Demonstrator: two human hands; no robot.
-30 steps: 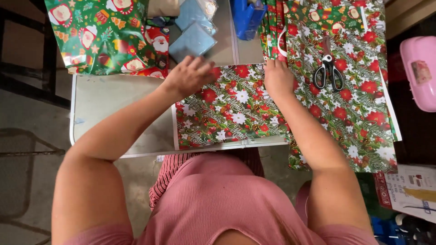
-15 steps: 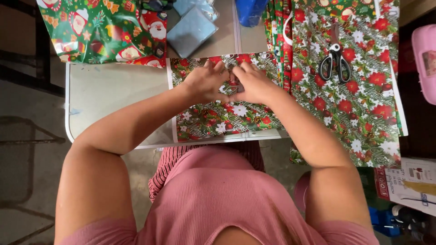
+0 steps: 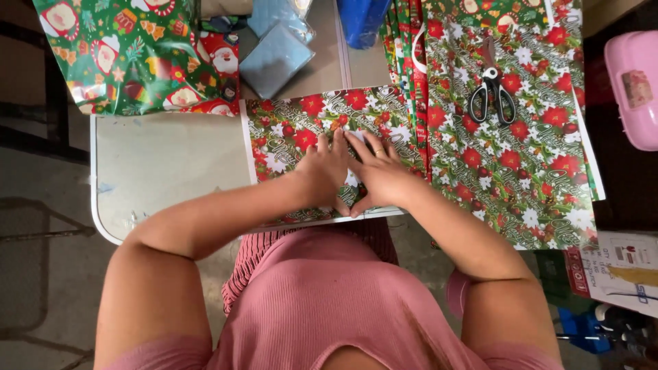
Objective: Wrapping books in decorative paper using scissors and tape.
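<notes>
Your table (image 3: 164, 171) is the biggest thing here, pale and bare on its left half. Across its right side lies the big sheet (image 3: 528, 171) of green paper with red flowers, hanging over the right edge. At the far left corner sits a roll-out of santa paper (image 3: 130, 55), green with red figures. Between those two lies the smaller sheet (image 3: 308, 123), same flower print, white edge showing along its left and near sides; it reaches the table's near edge right in front of you.

Both your hands are on that smaller sheet, palms down and side by side, touching each other. Your left hand (image 3: 325, 171) lies flat with fingers spread toward the far side. Your right hand (image 3: 384, 175) is flat too, fingers fanned, a ring on one finger, thumb down by the near edge. Neither is pinching anything; they press the paper to the table.

Beyond the sheet lies a blue packet (image 3: 274, 58). The scissors (image 3: 492, 92), black-handled, rest closed on the big sheet, well apart from your right hand. A pink box (image 3: 634, 89) sits off the table's right.
</notes>
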